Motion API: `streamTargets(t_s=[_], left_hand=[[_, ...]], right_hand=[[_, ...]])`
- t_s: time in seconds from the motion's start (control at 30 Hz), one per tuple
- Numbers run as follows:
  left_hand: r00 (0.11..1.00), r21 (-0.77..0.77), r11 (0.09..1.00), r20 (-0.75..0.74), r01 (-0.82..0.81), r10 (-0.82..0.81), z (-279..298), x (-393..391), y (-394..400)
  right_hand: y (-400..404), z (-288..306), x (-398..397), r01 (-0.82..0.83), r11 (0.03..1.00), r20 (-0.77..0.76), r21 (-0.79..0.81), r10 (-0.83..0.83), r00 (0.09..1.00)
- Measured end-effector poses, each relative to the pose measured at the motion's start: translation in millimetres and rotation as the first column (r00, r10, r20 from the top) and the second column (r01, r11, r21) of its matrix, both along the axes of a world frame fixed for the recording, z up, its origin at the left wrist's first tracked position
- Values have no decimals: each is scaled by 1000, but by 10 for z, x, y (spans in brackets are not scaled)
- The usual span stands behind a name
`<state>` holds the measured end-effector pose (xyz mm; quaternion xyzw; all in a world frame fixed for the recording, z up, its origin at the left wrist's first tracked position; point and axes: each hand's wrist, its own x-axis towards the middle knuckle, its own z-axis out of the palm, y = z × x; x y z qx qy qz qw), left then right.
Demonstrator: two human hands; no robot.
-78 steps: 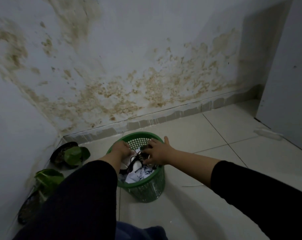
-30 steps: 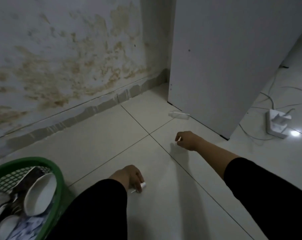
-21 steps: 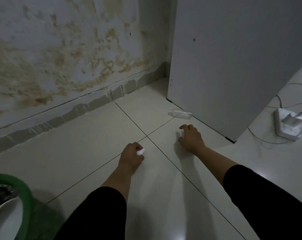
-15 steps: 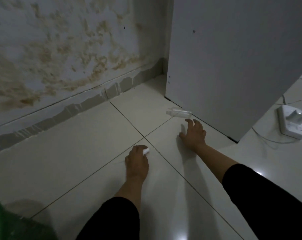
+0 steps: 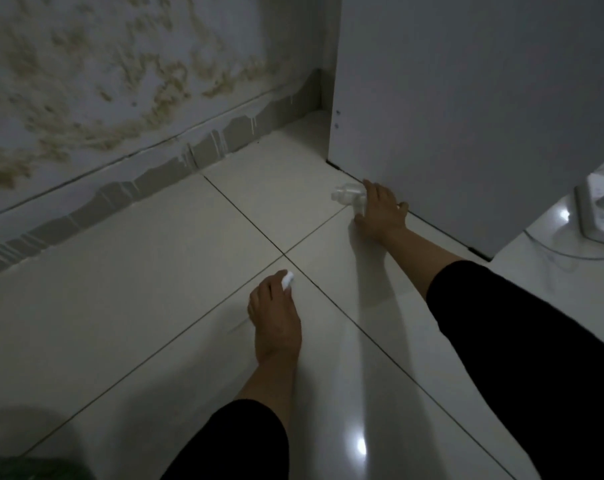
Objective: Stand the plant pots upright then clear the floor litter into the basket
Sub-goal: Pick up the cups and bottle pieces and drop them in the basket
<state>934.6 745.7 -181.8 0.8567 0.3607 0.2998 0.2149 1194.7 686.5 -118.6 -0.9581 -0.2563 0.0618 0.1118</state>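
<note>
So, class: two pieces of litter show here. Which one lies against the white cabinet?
The clear plastic bottle, on its side under the right hand. The small white scrap sits in the left hand, mid-floor.

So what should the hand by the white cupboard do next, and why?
Probably curl the right hand round the clear bottle and lift it. Its fingers already lie on the bottle, which lies on its side on the floor against the white cupboard. The left hand already holds a small white scrap.

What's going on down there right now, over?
Left hand pinching white scrap. Right hand on clear bottle beside cabinet. Nothing blocking.
</note>
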Motion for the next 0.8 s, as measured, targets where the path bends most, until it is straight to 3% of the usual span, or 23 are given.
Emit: streamTargets(t_s=[0.17, 0.3, 0.47, 0.57, 0.67, 0.8], left_hand=[[1000, 6, 1000, -18, -16, 16, -33, 8, 22], [1000, 2, 1000, 19, -6, 6, 10, -4, 10], [993, -29, 997, 92, 70, -67, 5, -34, 84], [986, -61, 994, 149, 89, -79, -16, -8, 138], [980, -282, 958, 201, 47, 12, 60, 67, 126], [945, -624, 772, 166, -121, 282, 475, 101, -94]], right_hand=[[-25, -76, -122, 18, 999, 188, 31, -23, 982], [-265, 40, -135, -39, 999, 109, -34, 43, 993], [-640, -13, -573, -43, 998, 131, -34, 47, 990], [-790, 63, -733, -96, 980, 149, -175, 122, 981], [-956, 197, -811, -116, 958, 34, -263, 130, 991], [-1135, 394, -859, -164, 948, -292, -274, 81, 953]])
